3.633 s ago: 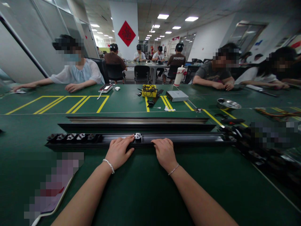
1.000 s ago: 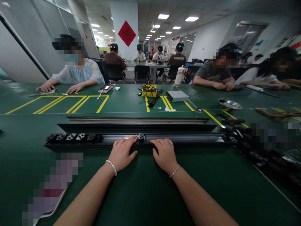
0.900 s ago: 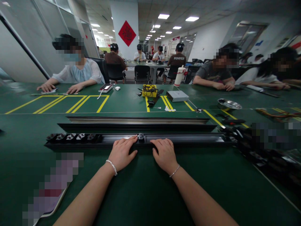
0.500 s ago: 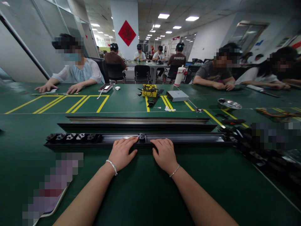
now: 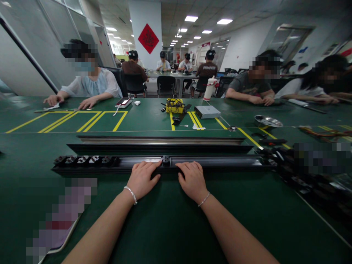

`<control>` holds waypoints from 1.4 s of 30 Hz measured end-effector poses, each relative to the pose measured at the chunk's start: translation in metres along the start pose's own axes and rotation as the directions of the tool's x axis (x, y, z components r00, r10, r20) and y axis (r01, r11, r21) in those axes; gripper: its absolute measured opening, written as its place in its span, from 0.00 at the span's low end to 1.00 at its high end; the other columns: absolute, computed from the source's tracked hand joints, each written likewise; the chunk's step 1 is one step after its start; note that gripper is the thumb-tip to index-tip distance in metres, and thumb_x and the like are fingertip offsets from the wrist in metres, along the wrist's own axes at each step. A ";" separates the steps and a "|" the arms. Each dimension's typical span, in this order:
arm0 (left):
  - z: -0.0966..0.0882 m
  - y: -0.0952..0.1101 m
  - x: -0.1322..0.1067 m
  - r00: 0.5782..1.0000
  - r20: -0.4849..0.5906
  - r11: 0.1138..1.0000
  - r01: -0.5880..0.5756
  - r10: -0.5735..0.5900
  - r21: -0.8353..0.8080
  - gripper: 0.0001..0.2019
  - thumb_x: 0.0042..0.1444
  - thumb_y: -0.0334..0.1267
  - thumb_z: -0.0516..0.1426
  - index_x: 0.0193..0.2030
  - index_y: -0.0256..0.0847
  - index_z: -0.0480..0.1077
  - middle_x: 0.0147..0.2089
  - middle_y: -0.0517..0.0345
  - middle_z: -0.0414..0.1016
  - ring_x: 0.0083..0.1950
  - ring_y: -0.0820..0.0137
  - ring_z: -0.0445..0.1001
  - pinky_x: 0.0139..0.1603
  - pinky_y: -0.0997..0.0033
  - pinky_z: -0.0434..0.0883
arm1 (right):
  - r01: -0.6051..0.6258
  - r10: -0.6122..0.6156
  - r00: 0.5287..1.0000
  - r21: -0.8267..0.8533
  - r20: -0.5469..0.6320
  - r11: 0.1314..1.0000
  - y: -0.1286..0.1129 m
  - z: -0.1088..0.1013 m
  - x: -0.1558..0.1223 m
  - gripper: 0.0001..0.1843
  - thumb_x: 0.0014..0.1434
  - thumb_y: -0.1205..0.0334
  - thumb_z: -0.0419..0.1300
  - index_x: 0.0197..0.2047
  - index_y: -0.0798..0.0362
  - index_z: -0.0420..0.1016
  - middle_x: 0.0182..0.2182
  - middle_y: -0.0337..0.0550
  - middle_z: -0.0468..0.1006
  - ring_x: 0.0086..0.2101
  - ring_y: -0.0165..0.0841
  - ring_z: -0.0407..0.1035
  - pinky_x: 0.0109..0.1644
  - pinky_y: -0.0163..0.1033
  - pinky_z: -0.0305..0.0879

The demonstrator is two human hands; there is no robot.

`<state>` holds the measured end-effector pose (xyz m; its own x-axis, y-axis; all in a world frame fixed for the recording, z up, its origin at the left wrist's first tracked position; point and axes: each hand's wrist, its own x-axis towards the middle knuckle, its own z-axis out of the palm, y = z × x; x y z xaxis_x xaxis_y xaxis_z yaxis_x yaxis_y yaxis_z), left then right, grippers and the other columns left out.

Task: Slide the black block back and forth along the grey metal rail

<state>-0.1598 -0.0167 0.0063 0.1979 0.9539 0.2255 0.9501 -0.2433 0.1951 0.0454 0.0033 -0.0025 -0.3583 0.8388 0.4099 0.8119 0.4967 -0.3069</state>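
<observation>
A long black metal channel point(image 5: 220, 163) lies crosswise before me. A small black socket-like block point(image 5: 165, 160) sits in it near the middle. Several similar blocks point(image 5: 94, 160) stand in a row at its left end. My left hand point(image 5: 142, 179) rests over the channel, index fingertip at the block's left side, thumb apart. To the right of the block, my right hand point(image 5: 193, 180) lies on the channel with its fingers bent slightly down and thumb apart. Neither hand is closed around anything, though the undersides of the fingers are hidden.
Two more black rails point(image 5: 159, 148) lie just behind. A heap of black parts point(image 5: 305, 183) adjoins the channel's right end. Farther back are a yellow box with cables point(image 5: 175, 106), a grey box point(image 5: 207, 112) and a metal bowl point(image 5: 268, 121). Co-workers sit across the green table point(image 5: 170, 227).
My hands, the channel and the block have not visibly moved. Across the table at left, a co-worker's hand has shifted slightly, lifting something thin and pale.
</observation>
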 end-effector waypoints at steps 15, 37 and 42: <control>0.000 0.000 0.001 1.000 0.001 1.000 -0.003 0.003 0.006 0.22 0.53 0.44 0.51 0.56 0.51 0.60 0.47 0.58 0.72 0.47 0.64 0.64 0.47 0.60 0.57 | 0.001 -0.001 1.000 -0.008 0.004 1.000 0.000 -0.001 0.000 0.15 0.55 0.65 0.52 0.46 0.47 0.68 0.40 0.39 0.73 0.43 0.33 0.62 0.55 0.43 0.43; -0.001 0.001 0.000 0.998 0.021 0.993 -0.061 0.059 0.105 0.21 0.54 0.40 0.50 0.57 0.49 0.59 0.45 0.56 0.71 0.47 0.64 0.64 0.45 0.62 0.58 | 0.038 -0.037 0.998 -0.045 0.043 0.998 0.001 0.000 -0.002 0.23 0.54 0.65 0.53 0.53 0.38 0.65 0.39 0.40 0.71 0.42 0.34 0.60 0.56 0.45 0.41; 0.001 0.001 -0.001 0.999 0.020 0.995 -0.043 0.041 0.094 0.24 0.53 0.42 0.51 0.58 0.48 0.57 0.48 0.55 0.70 0.48 0.63 0.63 0.47 0.61 0.57 | 0.045 -0.042 0.998 -0.073 0.054 0.996 0.001 0.000 -0.002 0.23 0.54 0.65 0.53 0.54 0.38 0.64 0.40 0.40 0.70 0.42 0.34 0.60 0.56 0.46 0.41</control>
<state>-0.1584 -0.0177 0.0053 0.2413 0.9465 0.2144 0.9593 -0.2660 0.0946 0.0470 0.0021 -0.0034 -0.4160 0.8283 0.3755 0.8263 0.5166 -0.2243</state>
